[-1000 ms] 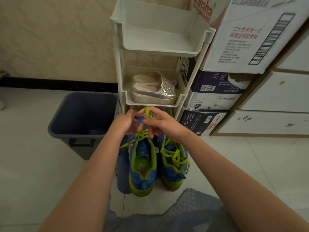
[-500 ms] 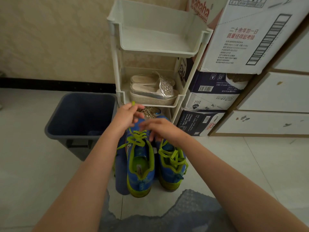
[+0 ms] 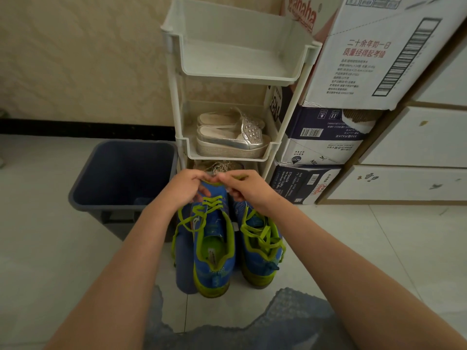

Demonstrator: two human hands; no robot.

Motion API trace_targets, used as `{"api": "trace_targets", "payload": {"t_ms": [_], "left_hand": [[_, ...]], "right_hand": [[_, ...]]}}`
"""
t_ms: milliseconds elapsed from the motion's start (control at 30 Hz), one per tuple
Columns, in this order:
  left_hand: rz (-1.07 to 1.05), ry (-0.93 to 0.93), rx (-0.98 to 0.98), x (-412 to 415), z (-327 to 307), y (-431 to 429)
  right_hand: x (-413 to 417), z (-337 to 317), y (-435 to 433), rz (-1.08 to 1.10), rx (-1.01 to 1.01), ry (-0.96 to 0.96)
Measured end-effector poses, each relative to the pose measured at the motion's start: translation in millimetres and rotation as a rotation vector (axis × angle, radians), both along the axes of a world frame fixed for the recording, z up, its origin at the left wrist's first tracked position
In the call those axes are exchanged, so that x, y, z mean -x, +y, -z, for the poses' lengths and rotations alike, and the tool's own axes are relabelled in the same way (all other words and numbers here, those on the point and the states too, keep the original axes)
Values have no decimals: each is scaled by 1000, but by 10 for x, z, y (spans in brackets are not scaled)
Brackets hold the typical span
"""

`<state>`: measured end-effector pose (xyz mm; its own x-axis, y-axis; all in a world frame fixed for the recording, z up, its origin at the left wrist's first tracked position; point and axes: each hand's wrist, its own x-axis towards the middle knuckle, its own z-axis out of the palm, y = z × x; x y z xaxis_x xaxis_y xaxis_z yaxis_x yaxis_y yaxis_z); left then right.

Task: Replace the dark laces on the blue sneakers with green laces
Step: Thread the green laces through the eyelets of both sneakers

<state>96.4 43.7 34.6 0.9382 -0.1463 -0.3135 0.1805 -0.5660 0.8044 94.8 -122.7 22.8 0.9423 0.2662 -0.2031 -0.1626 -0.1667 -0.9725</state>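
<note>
Two blue sneakers with lime-green trim stand side by side on the floor, toes away from me. The left sneaker [image 3: 213, 246] has a green lace [image 3: 211, 202] threaded through its front eyelets, with loose ends trailing down its left side. The right sneaker [image 3: 261, 245] is laced in green up to its tongue. My left hand [image 3: 185, 189] grips the left sneaker's toe with curled fingers. My right hand [image 3: 246, 189] pinches a stretch of the green lace just beyond the toe. Both hands hide the toe end.
A white plastic rack [image 3: 235, 74] stands right behind the sneakers, with silver platform shoes [image 3: 233, 137] on its middle shelf. A dark blue bin [image 3: 121, 178] sits to the left. Stacked cardboard boxes [image 3: 353, 59] and white drawers [image 3: 409, 137] fill the right. Grey fabric [image 3: 252, 324] lies near me.
My left hand has come down from above the toe onto the sneaker's front. My right hand has shifted up and right, now pinching the lace end beside it.
</note>
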Motion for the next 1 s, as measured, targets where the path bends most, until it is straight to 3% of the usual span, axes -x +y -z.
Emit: {"api": "trace_targets", "payload": {"t_ms": [133, 267, 367, 567, 900, 1000], "left_hand": [[-126, 62, 27, -16, 46, 115], [-25, 123, -53, -14, -63, 41], [15, 223, 136, 27, -149, -29], [119, 124, 97, 54, -4, 47], [113, 57, 23, 65, 12, 51], [110, 31, 9, 56, 58, 81]], "right_hand": [[-9, 49, -5, 79, -77, 34], [11, 90, -20, 40, -26, 0], [42, 92, 24, -62, 35, -17], [53, 14, 71, -31, 30, 14], [16, 65, 30, 5, 46, 173], [-6, 126, 4, 71, 224, 145]]}}
